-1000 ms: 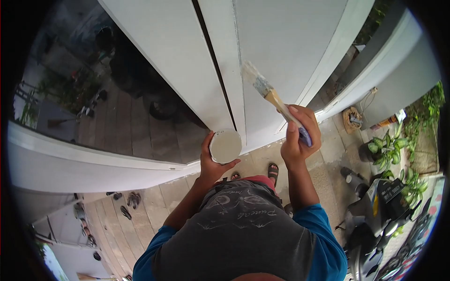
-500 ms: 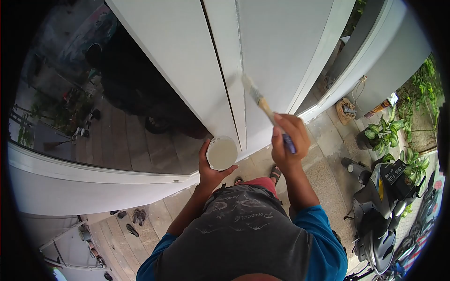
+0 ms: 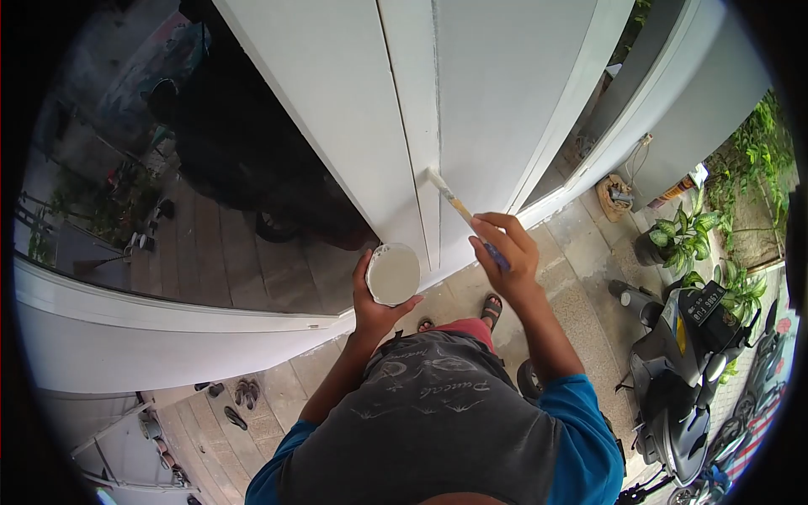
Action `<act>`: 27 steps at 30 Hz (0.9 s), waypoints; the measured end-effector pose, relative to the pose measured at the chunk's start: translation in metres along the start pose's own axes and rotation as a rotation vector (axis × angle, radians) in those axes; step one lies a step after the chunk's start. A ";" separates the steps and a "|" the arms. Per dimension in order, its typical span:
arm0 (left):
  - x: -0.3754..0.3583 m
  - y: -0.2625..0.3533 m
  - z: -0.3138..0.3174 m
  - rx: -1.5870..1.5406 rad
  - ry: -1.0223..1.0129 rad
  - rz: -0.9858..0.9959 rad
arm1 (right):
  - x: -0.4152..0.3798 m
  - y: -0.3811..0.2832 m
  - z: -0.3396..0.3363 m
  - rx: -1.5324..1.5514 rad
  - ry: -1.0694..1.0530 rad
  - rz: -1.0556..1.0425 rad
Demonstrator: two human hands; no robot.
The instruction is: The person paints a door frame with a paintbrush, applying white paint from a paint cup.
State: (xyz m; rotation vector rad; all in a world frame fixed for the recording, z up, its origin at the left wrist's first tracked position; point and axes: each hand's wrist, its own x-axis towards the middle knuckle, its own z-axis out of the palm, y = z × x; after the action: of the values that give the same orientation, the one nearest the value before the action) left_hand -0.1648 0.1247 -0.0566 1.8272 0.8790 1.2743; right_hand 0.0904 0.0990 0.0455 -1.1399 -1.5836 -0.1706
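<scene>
My left hand [image 3: 376, 311] is wrapped round a small round tub of paint [image 3: 394, 274], its pale grey-white contents facing up. A paintbrush [image 3: 455, 202] with a wooden and blue-purple handle is pinched in my right hand [image 3: 512, 257]. Its bristles meet the white frame strip [image 3: 426, 126] near the narrow groove between frame and panel. To the right of that strip stretches a wide, pale panel [image 3: 513, 93]. The tub is below and left of the brush, close to the lower end of the frame.
Dark glass [image 3: 252, 168] fills the left side. A parked motorbike [image 3: 673, 387] and potted plants [image 3: 686, 231] stand on the right. A brown bag [image 3: 616, 198] sits by the wall. Sandals [image 3: 246, 393] lie on the tiled floor [image 3: 555, 295].
My right hand has moved down and slightly left, bringing the brush tip lower along the frame strip. The left hand still holds the tub in nearly the same place.
</scene>
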 end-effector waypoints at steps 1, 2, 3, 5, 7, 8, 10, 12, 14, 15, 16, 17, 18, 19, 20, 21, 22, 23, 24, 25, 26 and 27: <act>-0.001 -0.001 -0.001 -0.025 0.007 -0.016 | 0.012 -0.002 -0.010 0.026 -0.121 0.009; -0.003 -0.003 -0.001 -0.026 0.008 -0.019 | 0.025 -0.003 -0.019 0.051 -0.242 0.019; -0.006 -0.005 -0.002 -0.033 0.007 -0.036 | 0.037 -0.004 -0.026 0.023 -0.305 -0.017; -0.009 -0.007 -0.003 -0.045 0.009 -0.055 | 0.065 -0.005 -0.038 0.018 -0.384 -0.075; -0.011 -0.007 -0.001 -0.043 0.008 -0.061 | 0.095 -0.008 -0.049 0.002 -0.391 -0.180; -0.013 -0.006 0.000 -0.047 0.016 -0.061 | 0.110 -0.010 -0.054 -0.006 -0.382 -0.232; -0.015 -0.003 0.004 -0.079 0.032 -0.079 | 0.140 -0.020 -0.064 -0.052 -0.269 -0.431; -0.016 0.001 0.009 -0.067 0.062 -0.087 | 0.161 -0.035 -0.074 -0.076 -0.170 -0.552; -0.018 0.005 0.015 -0.052 0.093 -0.101 | 0.165 -0.031 -0.075 -0.139 -0.131 -0.653; -0.020 0.006 0.018 -0.037 0.115 -0.092 | 0.166 -0.028 -0.074 -0.210 -0.081 -0.742; -0.021 0.007 0.020 -0.021 0.138 -0.083 | 0.162 -0.022 -0.071 -0.197 -0.086 -0.753; -0.022 0.009 0.023 -0.018 0.154 -0.084 | 0.153 -0.012 -0.066 -0.212 -0.128 -0.778; -0.023 0.013 0.026 -0.006 0.176 -0.083 | 0.142 -0.003 -0.060 -0.229 -0.169 -0.803; -0.023 0.015 0.029 0.006 0.199 -0.082 | 0.126 0.004 -0.055 -0.216 -0.226 -0.793; -0.023 0.016 0.031 0.010 0.215 -0.083 | 0.109 0.010 -0.051 -0.205 -0.284 -0.784; -0.025 0.017 0.033 0.002 0.221 -0.097 | 0.095 0.012 -0.047 -0.157 -0.365 -0.738; -0.027 0.019 0.036 -0.006 0.225 -0.114 | 0.083 0.014 -0.042 -0.110 -0.447 -0.687; -0.029 0.020 0.038 -0.004 0.233 -0.119 | 0.074 0.021 -0.036 -0.031 -0.502 -0.634; -0.030 0.020 0.041 0.015 0.237 -0.128 | 0.075 0.022 -0.035 -0.024 -0.505 -0.637; -0.030 0.022 0.044 0.034 0.241 -0.137 | 0.078 0.024 -0.035 -0.001 -0.543 -0.576; -0.031 0.024 0.047 0.037 0.248 -0.141 | 0.081 0.026 -0.033 0.022 -0.581 -0.513; -0.031 0.027 0.051 0.027 0.258 -0.152 | 0.097 0.021 -0.037 0.014 -0.565 -0.505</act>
State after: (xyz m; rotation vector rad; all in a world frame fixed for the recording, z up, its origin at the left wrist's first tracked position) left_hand -0.1214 0.0755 -0.0597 1.6046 1.1567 1.4248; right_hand 0.1396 0.1416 0.1293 -0.7884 -2.3595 -0.1756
